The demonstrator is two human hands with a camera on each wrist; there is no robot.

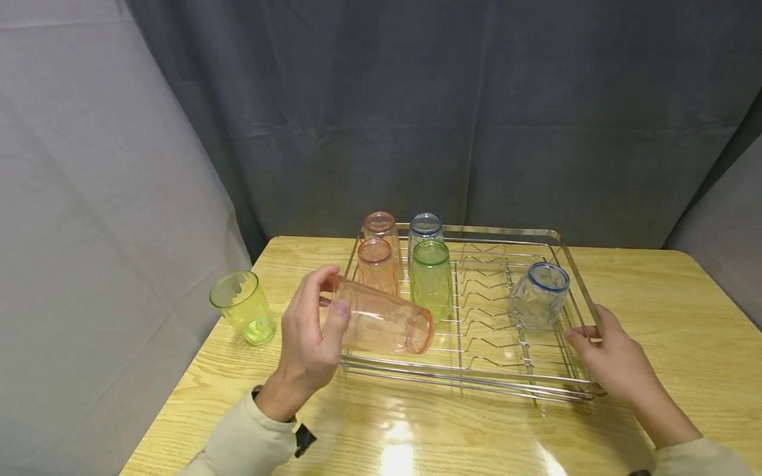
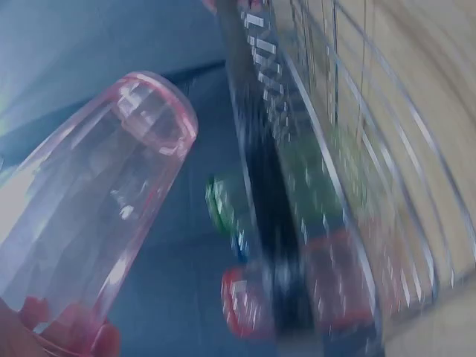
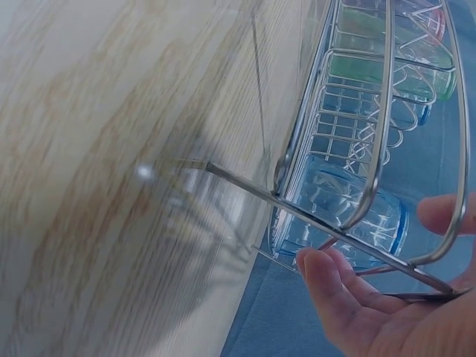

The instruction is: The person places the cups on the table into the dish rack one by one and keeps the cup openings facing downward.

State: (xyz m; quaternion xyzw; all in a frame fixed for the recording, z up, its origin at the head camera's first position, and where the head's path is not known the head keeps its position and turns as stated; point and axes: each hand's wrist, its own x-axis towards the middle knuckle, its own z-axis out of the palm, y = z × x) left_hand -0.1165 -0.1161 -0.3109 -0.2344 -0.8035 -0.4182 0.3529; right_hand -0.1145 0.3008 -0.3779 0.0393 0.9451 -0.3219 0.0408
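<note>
My left hand [image 1: 315, 330] grips a pink-orange glass [image 1: 381, 317] near its mouth. The glass is tipped almost on its side, its thick base pointing right, over the left front of a wire dish rack [image 1: 494, 377]. On the right, my right hand [image 1: 619, 357] holds the rack's end rail, fingers curled round the metal. Bottom-up at the rack's left stand two more pink-orange glasses [image 1: 376, 264], a green glass [image 1: 431, 281] and a blue-rimmed glass [image 1: 425, 228]. A clear blue-rimmed glass [image 1: 540, 297] sits at the rack's right end, close to my right hand.
A yellow-green glass [image 1: 244, 309] stands upright on the wooden table [image 1: 369, 430], left of the rack near the table's left edge. Dark curtain [image 1: 476, 119] hangs behind the table, and a pale cloth [image 1: 89, 231] is at the left.
</note>
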